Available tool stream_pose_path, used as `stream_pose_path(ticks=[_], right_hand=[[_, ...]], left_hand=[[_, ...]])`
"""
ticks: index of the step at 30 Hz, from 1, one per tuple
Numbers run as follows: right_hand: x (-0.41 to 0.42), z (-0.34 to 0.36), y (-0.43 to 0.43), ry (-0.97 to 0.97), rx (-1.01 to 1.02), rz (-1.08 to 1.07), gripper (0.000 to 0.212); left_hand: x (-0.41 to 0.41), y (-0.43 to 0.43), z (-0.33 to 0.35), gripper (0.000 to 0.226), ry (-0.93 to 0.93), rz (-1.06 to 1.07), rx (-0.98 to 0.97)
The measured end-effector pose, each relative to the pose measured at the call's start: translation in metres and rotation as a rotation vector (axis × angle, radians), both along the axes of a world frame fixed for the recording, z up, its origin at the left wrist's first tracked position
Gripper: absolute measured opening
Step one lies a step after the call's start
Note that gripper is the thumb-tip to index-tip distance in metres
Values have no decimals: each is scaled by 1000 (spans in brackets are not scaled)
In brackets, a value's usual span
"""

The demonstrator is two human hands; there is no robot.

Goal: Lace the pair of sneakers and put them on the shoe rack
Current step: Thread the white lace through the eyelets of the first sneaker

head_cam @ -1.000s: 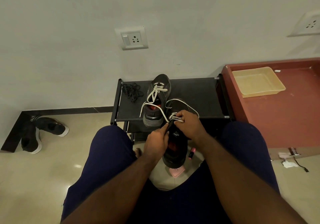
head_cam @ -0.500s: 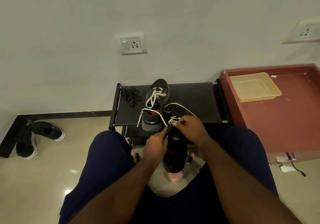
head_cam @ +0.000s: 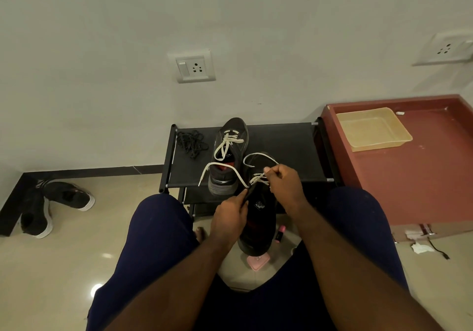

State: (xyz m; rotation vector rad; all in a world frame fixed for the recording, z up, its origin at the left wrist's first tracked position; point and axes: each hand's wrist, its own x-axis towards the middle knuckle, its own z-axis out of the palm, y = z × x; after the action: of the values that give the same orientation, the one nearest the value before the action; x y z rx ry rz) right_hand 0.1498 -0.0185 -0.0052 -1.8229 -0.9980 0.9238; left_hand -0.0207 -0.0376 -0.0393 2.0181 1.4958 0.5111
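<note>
Fingers (head_cam: 271, 171) of right hand (head_cam: 284, 187) pinch lace (head_cam: 259, 154); sneaker (head_cam: 258, 228) insole logo (head_cam: 258, 205) illegible.

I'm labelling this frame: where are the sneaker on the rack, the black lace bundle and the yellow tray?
sneaker on the rack (head_cam: 229, 143), head view, laced upper.
black lace bundle (head_cam: 192, 143), head view, middle of the tangle.
yellow tray (head_cam: 371, 129), head view, bare floor.

Left hand (head_cam: 230, 219) and right hand (head_cam: 285, 190) pinch, fingers (head_cam: 277, 172) curled.

The left hand (head_cam: 230, 218) grips a dark sneaker (head_cam: 258, 225) between the knees; the right hand (head_cam: 284, 184) pinches its white lace (head_cam: 258, 155). Another sneaker (head_cam: 227, 156) stands on the black shoe rack (head_cam: 281, 151).
</note>
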Motion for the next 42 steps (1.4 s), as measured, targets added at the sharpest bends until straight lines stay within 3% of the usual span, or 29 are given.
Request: stream_pose_path(ticks=[4, 7, 10, 15, 19, 23, 29, 36, 39, 42], right_hand=[[-1, 1, -3, -476, -130, 231, 28], [1, -6, -2, -644, -191, 352, 24], [3, -10, -2, -486, -115, 285, 21], [3, -9, 1, -62, -7, -49, 23], [3, -6, -4, -208, -79, 54, 6], [-6, -8, -6, -420, -79, 320, 30], [-5, -7, -1, -682, -104, 345, 20], [-2, -2, -2, -363, 21, 55, 10], [-4, -2, -4, -193, -48, 94, 3], [-10, -6, -7, -194, -106, 236, 17]], left_hand=[[2, 1, 1, 40, 7, -17, -8], [1, 1, 1, 40, 20, -11, -6], [0, 1, 2, 39, 24, -17, -8], [4, 1, 4, 42, 81, -52, 11], [2, 2, 3, 36, 83, -59, 10], [1, 2, 3, 36, 101, -82, 11], [0, 1, 4, 38, 109, -65, 5], [2, 3, 3, 37, 105, -74, 1], [0, 4, 3, 39, 118, -80, 1], [0, 3, 4, 39, 117, -92, 0]])
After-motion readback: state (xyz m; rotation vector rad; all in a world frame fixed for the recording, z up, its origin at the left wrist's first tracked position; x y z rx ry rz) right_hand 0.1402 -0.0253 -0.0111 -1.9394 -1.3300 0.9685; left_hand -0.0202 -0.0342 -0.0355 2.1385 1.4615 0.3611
